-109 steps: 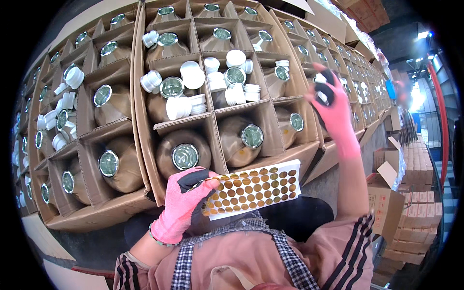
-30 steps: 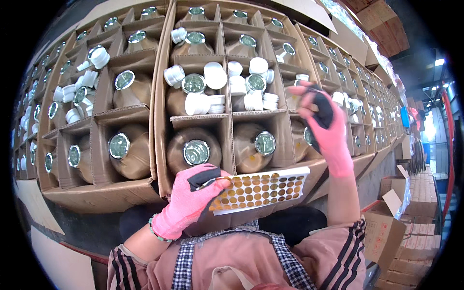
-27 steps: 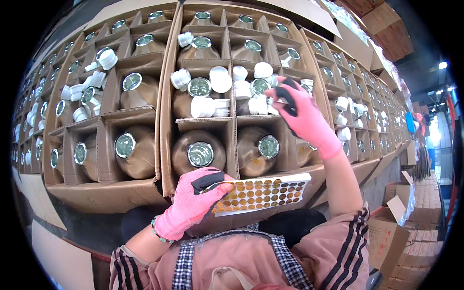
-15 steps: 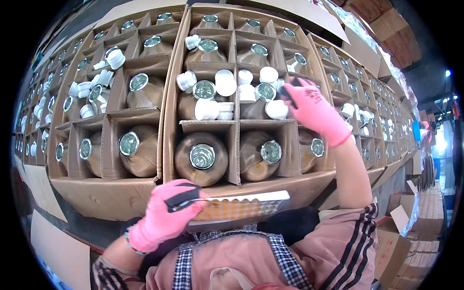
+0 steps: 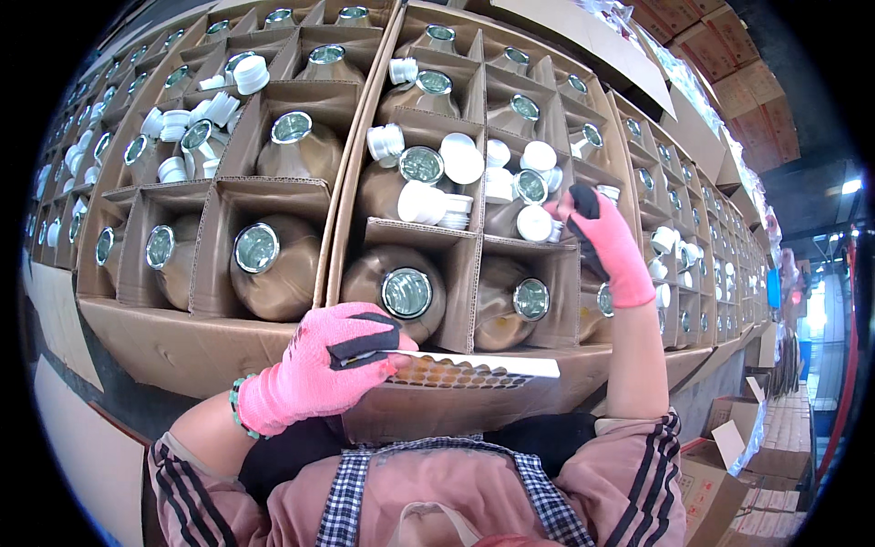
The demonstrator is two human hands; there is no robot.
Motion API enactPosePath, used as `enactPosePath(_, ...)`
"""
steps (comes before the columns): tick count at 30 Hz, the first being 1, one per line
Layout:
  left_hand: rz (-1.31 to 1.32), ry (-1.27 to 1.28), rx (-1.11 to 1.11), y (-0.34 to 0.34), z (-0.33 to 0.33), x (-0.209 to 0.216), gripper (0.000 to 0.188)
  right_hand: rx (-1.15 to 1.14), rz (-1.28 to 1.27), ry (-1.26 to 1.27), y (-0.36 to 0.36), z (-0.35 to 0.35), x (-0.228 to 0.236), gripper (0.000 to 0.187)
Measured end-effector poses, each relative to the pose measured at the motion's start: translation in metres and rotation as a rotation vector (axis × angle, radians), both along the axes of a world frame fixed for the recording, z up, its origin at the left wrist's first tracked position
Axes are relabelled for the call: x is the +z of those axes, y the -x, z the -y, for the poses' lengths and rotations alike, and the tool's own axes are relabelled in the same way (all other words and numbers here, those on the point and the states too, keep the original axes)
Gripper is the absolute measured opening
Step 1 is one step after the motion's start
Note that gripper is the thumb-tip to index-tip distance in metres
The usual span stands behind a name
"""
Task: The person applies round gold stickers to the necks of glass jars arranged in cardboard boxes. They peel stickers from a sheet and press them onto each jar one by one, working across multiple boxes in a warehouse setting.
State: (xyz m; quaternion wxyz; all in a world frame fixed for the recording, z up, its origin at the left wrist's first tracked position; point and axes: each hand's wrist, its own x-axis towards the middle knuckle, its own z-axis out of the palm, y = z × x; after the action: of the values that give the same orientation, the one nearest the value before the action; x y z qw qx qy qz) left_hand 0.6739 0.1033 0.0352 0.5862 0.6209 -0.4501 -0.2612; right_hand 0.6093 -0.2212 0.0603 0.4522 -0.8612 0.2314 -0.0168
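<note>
My left hand (image 5: 337, 360), in a pink glove with black patches, is closed on the edge of a sticker sheet (image 5: 465, 368). The sheet is white-edged with rows of orange-brown round spots, held nearly edge-on before the box. My right hand (image 5: 602, 239), gloved alike, is closed with bent fingers over the near right compartments; anything in its fingertips is too small to make out. Just left of it, white plastic stoppers (image 5: 535, 222) lie around the mouth of a bronze-coloured glass flask (image 5: 530, 187). More stoppers (image 5: 421, 202) crowd the flask in the neighbouring compartment.
The cardboard box (image 5: 428, 235) has dividers with one flask per compartment. Similar boxes stand left (image 5: 210, 196) and right (image 5: 679, 219), some with loose stoppers. Open flaps (image 5: 592, 41) stick up at the back. Cartons (image 5: 715, 479) stand at the lower right.
The view has shifted, so the boxes sit farther right. My right hand has drawn back slightly toward me, uncovering a stopper behind it. The sticker sheet has tipped flatter in my left hand.
</note>
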Motion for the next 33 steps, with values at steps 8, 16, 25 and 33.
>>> enactPosePath(8, 0.053, 0.085, -0.047, -0.006, 0.008, -0.019, 0.016, 0.022, -0.032, 0.053, -0.009, -0.004, -0.002, 0.009)
enactPosePath(16, -0.046, 0.058, -0.095, -0.012, 0.005, -0.021, 0.019, -0.028, 0.097, 0.089, -0.015, -0.025, 0.003, 0.013)
enactPosePath(25, -0.014, 0.052, -0.094, -0.013, 0.007, -0.020, 0.019, 0.548, -0.011, 0.932, -0.030, -0.002, -0.030, 0.014)
enactPosePath(33, 0.020, 0.067, -0.065, -0.012, 0.009, -0.024, 0.017, 0.801, 0.036, 1.178, -0.045, 0.000, -0.032, 0.011)
